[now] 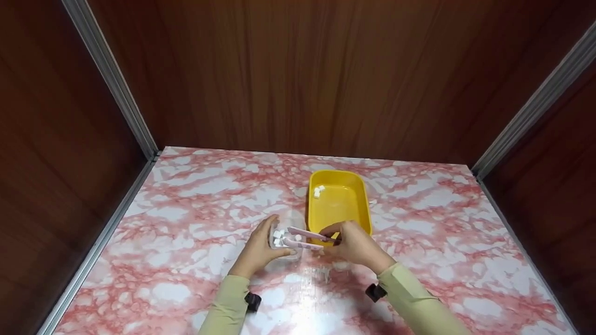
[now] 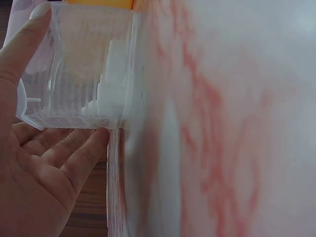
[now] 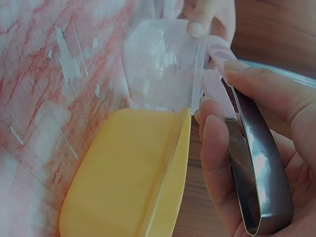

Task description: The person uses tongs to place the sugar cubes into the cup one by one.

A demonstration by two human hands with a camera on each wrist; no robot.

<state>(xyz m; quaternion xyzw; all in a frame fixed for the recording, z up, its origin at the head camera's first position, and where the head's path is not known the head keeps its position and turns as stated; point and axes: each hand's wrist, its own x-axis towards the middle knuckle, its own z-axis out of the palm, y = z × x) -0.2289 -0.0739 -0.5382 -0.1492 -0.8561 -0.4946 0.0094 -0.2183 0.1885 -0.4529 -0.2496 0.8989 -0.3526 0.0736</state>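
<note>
A clear plastic container (image 2: 84,64) with several white cubes (image 1: 278,237) inside stands on the table. My left hand (image 1: 259,249) grips it, thumb on the near side and fingers on the far side. Metal tongs with pink tips (image 3: 261,163) are held in my right hand (image 1: 356,246), thumb against one arm and fingers against the other. The pink tips reach over the container's mouth, apart from each other in the head view; whether they touch a cube cannot be told. Beside the container, under the tongs, is a yellow tray (image 1: 363,204) with a few white cubes (image 1: 318,191) in its far left corner.
The table top (image 1: 209,186) has a red-and-white marbled cover, with worn white patches near the tray. Dark wood panels (image 1: 298,74) close it in at the back and both sides, with metal rails (image 1: 121,93) at the corners.
</note>
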